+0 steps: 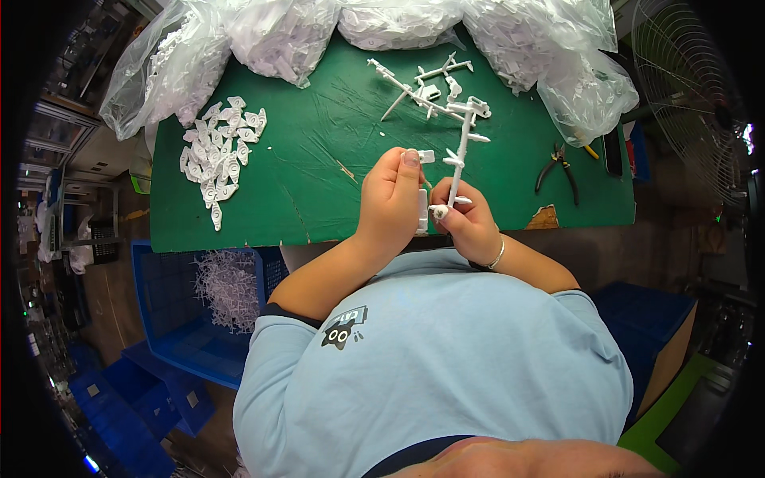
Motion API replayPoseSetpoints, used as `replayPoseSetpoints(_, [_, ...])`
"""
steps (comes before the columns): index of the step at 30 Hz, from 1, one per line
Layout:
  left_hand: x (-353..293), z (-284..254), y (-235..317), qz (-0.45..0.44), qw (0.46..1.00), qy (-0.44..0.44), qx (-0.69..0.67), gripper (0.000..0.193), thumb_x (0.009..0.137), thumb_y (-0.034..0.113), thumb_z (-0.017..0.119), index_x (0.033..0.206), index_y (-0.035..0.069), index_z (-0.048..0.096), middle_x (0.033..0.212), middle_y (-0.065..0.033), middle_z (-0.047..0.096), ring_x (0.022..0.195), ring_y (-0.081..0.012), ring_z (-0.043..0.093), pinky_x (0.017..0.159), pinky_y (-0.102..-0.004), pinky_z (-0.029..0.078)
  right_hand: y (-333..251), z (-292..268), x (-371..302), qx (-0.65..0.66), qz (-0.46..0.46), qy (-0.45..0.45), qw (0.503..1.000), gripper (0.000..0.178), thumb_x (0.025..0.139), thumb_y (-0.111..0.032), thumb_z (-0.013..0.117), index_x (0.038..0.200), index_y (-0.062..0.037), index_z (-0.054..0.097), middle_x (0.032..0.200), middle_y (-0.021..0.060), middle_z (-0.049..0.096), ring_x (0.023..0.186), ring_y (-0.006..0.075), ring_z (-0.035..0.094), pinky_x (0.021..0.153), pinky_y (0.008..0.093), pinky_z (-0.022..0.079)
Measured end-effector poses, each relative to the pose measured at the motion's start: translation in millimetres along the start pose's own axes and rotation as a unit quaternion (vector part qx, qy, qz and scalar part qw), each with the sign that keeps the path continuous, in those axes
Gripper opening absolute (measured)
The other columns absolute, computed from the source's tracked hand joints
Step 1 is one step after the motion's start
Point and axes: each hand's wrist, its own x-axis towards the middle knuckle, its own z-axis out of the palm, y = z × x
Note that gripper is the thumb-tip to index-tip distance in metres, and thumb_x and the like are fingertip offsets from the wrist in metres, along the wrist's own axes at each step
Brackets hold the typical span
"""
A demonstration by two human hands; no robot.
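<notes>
My right hand is closed around the lower end of a white plastic sprue, a branched stem that rises from my fist with short stubs at its sides. Close beside it, my left hand is closed, its thumb and fingers pinching a small white plastic part. Another white rectangular part shows between the two hands; which hand bears it I cannot tell. Past my hands lie more white sprues with parts on them, partly overlapping the upper end of the held one.
A heap of flat white parts lies at left on the green table. Bulging clear bags line the far edge. Cutting pliers lie at right, near a fan. A blue crate below holds sprue scraps.
</notes>
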Motion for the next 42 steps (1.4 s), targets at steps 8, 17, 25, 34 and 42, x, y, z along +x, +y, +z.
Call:
replayPoseSetpoints(8, [2.5, -3.4, -5.0, 0.043, 0.999, 0.024, 0.008, 0.031, 0.103, 0.03, 0.042, 0.082, 0.008, 0.05, 0.069, 0.0037, 0.046, 0.059, -0.0018, 0.038, 0.05, -0.0189, 0.032, -1.5, -1.0, -1.6, 0.045, 0.034, 0.019, 0.998, 0.007, 0.089, -0.009, 0.057, 0.091, -0.0064, 0.05, 0.073, -0.0024, 0.047, 0.062, 0.0039, 0.041, 0.054, 0.0205, 0.033])
replayPoseSetpoints(17, [6.1, -6.3, -6.4, 0.027, 1.0, 0.015, -0.005, 0.031, 0.103, 0.03, 0.043, 0.083, 0.008, 0.05, 0.069, 0.0033, 0.047, 0.059, -0.0018, 0.04, 0.05, -0.0187, 0.033, -7.3, -1.5, 1.8, -0.001, 0.012, 0.018, 1.0, 0.007, 0.088, -0.006, 0.057, 0.088, -0.0058, 0.05, 0.073, -0.0038, 0.045, 0.063, 0.003, 0.038, 0.054, 0.0205, 0.031])
replayPoseSetpoints(25, [30.1, -26.6, -13.7, 0.06, 0.883, -0.037, 0.465, 0.039, 0.099, 0.033, 0.048, 0.074, 0.003, 0.053, 0.062, -0.011, 0.055, 0.052, -0.0259, 0.052, 0.051, -0.0376, 0.042, -11.8, -20.3, 2.0, -0.026, -0.062, 0.109, 0.992, 0.007, 0.087, -0.004, 0.057, 0.086, -0.0054, 0.05, 0.073, -0.0043, 0.044, 0.063, 0.0029, 0.036, 0.054, 0.0209, 0.03])
replayPoseSetpoints(34, [35.1, -48.7, 0.5, 0.074, 0.864, -0.025, 0.498, 0.039, 0.097, 0.038, 0.045, 0.095, 0.002, 0.059, 0.076, -0.0133, 0.064, 0.068, -0.0271, 0.062, 0.062, -0.035, 0.048, -26.5, -23.2, 5.3, -0.136, -0.042, 0.11, 0.984, 0.007, 0.087, -0.007, 0.059, 0.086, -0.0032, 0.053, 0.068, -0.004, 0.047, 0.059, 0.0021, 0.038, 0.051, 0.0211, 0.031])
replayPoseSetpoints(42, [-2.0, -57.5, 3.3, 0.081, 0.91, -0.264, 0.311, 0.022, 0.084, 0.02, 0.069, 0.093, 0.001, 0.063, 0.077, -0.0094, 0.061, 0.069, -0.0212, 0.059, 0.06, -0.0312, 0.045, -19.0, -2.3, 18.1, -0.233, 0.021, -0.029, 0.972, 0.026, 0.086, -0.023, 0.068, 0.085, -0.0003, 0.054, 0.063, 0.0017, 0.052, 0.054, 0.0051, 0.042, 0.047, 0.0239, 0.034])
